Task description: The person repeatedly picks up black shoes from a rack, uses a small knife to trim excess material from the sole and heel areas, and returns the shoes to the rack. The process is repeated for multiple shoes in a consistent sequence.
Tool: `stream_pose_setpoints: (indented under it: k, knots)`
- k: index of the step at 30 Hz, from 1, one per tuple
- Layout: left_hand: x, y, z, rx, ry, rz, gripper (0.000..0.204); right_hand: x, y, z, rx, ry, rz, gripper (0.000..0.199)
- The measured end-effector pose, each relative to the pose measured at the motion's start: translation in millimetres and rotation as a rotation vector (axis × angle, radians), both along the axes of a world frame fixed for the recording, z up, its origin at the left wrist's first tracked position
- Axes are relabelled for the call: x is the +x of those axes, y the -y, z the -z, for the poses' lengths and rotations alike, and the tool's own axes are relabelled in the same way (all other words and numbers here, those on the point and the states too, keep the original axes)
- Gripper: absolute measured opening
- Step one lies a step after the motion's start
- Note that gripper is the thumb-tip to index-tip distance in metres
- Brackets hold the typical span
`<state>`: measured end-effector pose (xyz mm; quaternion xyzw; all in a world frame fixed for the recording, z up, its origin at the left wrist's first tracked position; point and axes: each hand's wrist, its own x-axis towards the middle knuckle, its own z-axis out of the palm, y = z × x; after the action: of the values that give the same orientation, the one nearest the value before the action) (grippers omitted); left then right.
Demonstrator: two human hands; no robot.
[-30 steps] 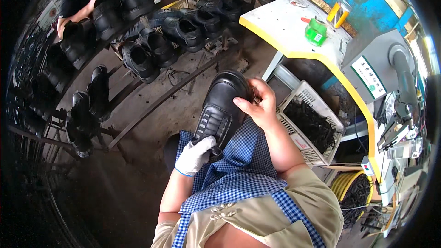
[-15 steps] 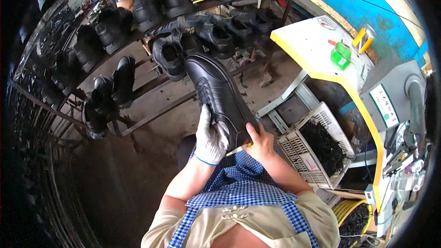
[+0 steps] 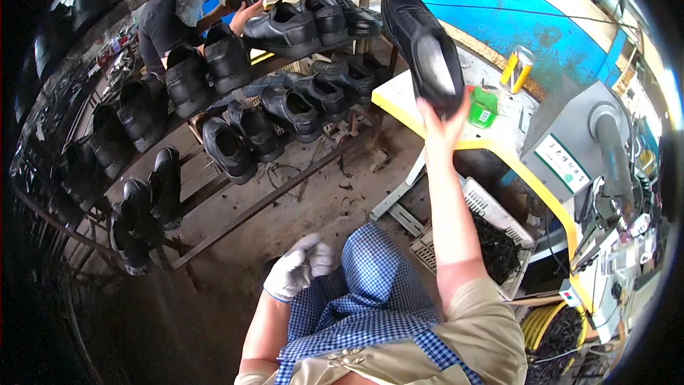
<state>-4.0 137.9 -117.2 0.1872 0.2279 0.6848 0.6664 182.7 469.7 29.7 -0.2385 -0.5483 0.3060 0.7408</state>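
Note:
My right hand point(image 3: 445, 122) is bare and reaches up and forward, closed on the heel end of a black shoe point(image 3: 420, 36). The shoe is raised with its toe pointing up and away, and a pale insole shows in its opening. It hangs in front of the white table's near corner. My left hand point(image 3: 301, 268), in a white knitted glove, is low over my lap by the checked apron point(image 3: 377, 271). Its fingers are loosely curled but apart, and nothing shows in them.
A metal rack point(image 3: 267, 189) with several black shoes point(image 3: 292, 110) stands ahead and left. At right, a white yellow-edged table point(image 3: 395, 93) bears a green container point(image 3: 482, 108) and a grey machine point(image 3: 570, 139). Beneath is a white crate point(image 3: 499, 207) of black scraps. Another person's hand point(image 3: 246, 14) shows beyond the rack.
My right hand has carried the shoe up, forward and right, toward the table. My left hand has let go of it and dropped back toward my lap. The view has shifted.

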Motion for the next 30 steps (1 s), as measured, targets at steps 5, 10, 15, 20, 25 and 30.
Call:
stream_pose_setpoints:
  k: [5, 10, 15, 20, 25, 30]
  knots:
    - [-28.4, 2.5, 63.1, -0.124, 0.045, -0.17, 0.066, -48.7, -115.3, -57.1, -0.213, -0.037, -0.034, 0.093]
    - [-31.4, 2.1, 68.5, -0.137, 0.068, -0.03, 0.062, -94.9, -198.9, -76.1, -0.431, 0.06, -0.208, 0.091]
    - [-37.8, -17.5, 84.4, -0.177, 0.089, 0.007, 0.067, -97.0, -301.6, -35.2, -0.389, 0.133, 0.164, 0.067]
    - [-40.0, -13.8, 74.6, -0.222, 0.084, -0.027, 0.066, -138.9, -183.9, -36.3, -0.009, 0.17, 0.282, 0.028]
    - [-41.3, -21.1, 80.3, -0.205, 0.093, -0.006, 0.062, -182.1, -122.5, -35.9, 0.01, 0.665, 0.134, 0.083]
    - [-33.2, -14.9, 68.1, -0.209, 0.029, -0.008, 0.07, -201.8, -120.7, -51.0, -0.152, 0.7, 0.136, 0.099]
